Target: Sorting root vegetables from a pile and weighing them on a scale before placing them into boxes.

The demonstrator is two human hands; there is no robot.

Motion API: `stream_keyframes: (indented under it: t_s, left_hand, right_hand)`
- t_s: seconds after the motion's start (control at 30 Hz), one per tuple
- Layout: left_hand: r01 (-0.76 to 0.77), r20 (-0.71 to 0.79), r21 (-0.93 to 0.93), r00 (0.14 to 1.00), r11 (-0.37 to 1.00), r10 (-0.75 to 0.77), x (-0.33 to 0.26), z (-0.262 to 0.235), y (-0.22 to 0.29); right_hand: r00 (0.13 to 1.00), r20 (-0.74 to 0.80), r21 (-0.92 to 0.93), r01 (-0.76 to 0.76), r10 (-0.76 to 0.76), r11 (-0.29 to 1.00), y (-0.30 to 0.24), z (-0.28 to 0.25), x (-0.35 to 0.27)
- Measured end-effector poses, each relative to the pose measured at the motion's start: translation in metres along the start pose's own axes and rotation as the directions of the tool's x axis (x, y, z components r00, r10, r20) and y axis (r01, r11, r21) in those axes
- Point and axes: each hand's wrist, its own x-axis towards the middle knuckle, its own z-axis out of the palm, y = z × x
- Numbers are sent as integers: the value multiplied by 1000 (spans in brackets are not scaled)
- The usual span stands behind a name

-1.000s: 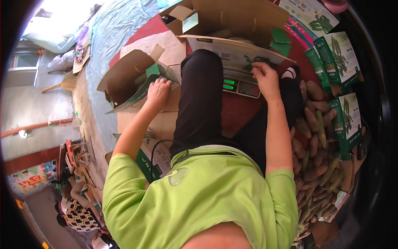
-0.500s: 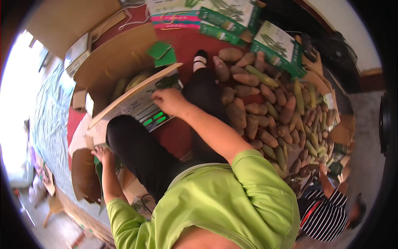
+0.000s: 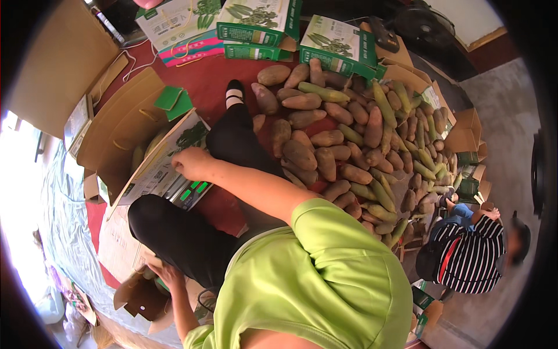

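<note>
Carton (image 3: 152,172) hides part of the scale (image 3: 187,196); pink object (image 3: 148,3) cropped above

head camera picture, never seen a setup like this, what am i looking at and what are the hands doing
There is no machine doing the work: these are a person's bare hands, seen from above by a wide fisheye camera on their head, so straight edges bend. The right hand is at the printed side of a large open box, beside a display with lit green panels. The left hand is at a smaller open box; whether either hand grips anything is unclear. Long brown and green produce lies heaped on a red surface.
</note>
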Motion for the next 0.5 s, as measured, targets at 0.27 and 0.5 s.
stream_keyframes:
  t_s: [0.27, 0.5]
  left_hand:
    - [83, 383, 70, 918, 994, -104, -126, -7, 56]
    - [36, 603, 85, 794, 996, -81, -155, -22, 75]
  right_hand:
    - [997, 40, -21, 73, -72, 997, -1, 14, 4]
    - [993, 99, -17, 60, -58, 998, 5, 1, 3]
